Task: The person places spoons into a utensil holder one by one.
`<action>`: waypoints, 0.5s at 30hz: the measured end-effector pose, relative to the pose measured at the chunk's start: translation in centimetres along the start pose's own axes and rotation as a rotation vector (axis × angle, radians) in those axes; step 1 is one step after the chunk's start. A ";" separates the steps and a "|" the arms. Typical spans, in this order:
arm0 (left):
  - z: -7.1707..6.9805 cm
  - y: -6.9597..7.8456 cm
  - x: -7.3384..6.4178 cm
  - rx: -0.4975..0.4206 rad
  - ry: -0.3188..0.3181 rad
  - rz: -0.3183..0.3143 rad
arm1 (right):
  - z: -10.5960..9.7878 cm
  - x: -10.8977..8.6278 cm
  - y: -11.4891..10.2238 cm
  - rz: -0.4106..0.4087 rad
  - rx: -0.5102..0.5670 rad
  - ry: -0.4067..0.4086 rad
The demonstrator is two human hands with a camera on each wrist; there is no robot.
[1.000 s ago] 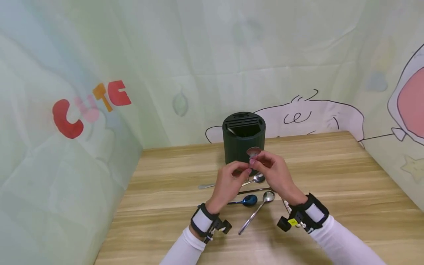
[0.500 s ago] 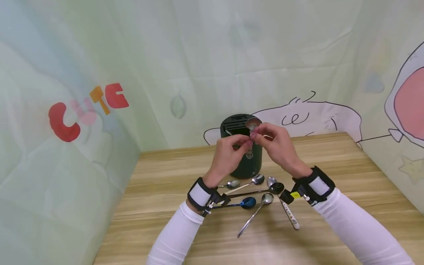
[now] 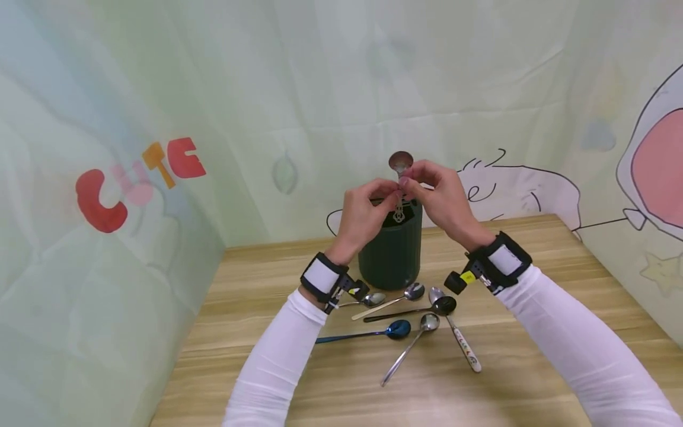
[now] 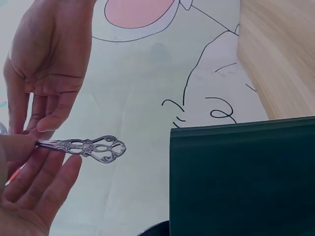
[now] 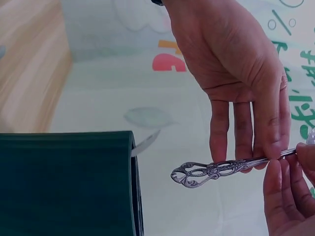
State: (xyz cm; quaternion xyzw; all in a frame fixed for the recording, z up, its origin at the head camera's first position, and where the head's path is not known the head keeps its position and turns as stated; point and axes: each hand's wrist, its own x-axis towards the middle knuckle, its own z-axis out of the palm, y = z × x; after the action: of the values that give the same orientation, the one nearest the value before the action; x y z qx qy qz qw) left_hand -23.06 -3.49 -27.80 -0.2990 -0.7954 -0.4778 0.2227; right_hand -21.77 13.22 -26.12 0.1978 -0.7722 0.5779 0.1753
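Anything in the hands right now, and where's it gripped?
Yes: a spoon, pinched along its thin shaft, between bowl and openwork handle end. The right hand grips nearer the bowl; the left hand, nearer the handle end.

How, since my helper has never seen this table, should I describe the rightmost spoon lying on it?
Find the dark green container standing at the back of the table. In front of it, several spoons lie spread out; take the rightmost spoon, slanting toward the near right. Among them, only its handle is white with small colourful markings.
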 end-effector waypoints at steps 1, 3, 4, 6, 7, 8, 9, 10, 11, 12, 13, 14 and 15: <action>0.0 -0.1 0.2 0.000 0.003 -0.006 | 0.0 0.3 0.1 0.003 -0.006 -0.007; 0.0 -0.3 0.5 0.000 0.001 -0.019 | 0.0 0.7 0.3 0.015 -0.019 -0.019; 0.1 -0.4 0.6 0.002 -0.003 -0.026 | -0.1 0.9 0.5 0.021 -0.032 -0.024; 0.2 -0.6 0.9 0.021 -0.007 -0.035 | -0.1 1.2 0.8 0.033 -0.055 -0.034; 0.3 -0.8 1.1 0.030 -0.010 -0.036 | -0.1 1.3 1.0 0.039 -0.060 -0.036; 0.4 -1.0 1.3 0.036 -0.014 -0.039 | -0.1 1.4 1.2 0.049 -0.065 -0.038; 0.5 -1.2 1.4 0.036 -0.019 -0.045 | -0.2 1.6 1.5 0.056 -0.067 -0.039; 0.5 -1.4 1.6 0.034 -0.025 -0.053 | -0.2 1.7 1.7 0.063 -0.068 -0.041; 0.6 -1.6 1.7 0.028 -0.031 -0.061 | -0.1 1.7 1.9 0.072 -0.062 -0.045; 0.7 -1.8 1.7 0.018 -0.040 -0.074 | -0.1 1.8 2.1 0.080 -0.055 -0.048; 0.8 -2.0 1.8 0.004 -0.049 -0.088 | -0.1 1.9 2.3 0.090 -0.047 -0.051; 0.9 -2.2 1.8 -0.008 -0.059 -0.104 | -0.1 1.9 2.6 0.100 -0.042 -0.055; 1.0 -2.4 1.8 -0.022 -0.067 -0.118 | -0.1 1.9 2.8 0.108 -0.036 -0.058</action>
State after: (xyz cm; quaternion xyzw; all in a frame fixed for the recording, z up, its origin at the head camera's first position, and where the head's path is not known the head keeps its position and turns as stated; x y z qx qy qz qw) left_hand -26.03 -2.98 -28.61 -0.2698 -0.8133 -0.4886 0.1641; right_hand -24.83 13.78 -27.45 0.1694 -0.7968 0.5664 0.1248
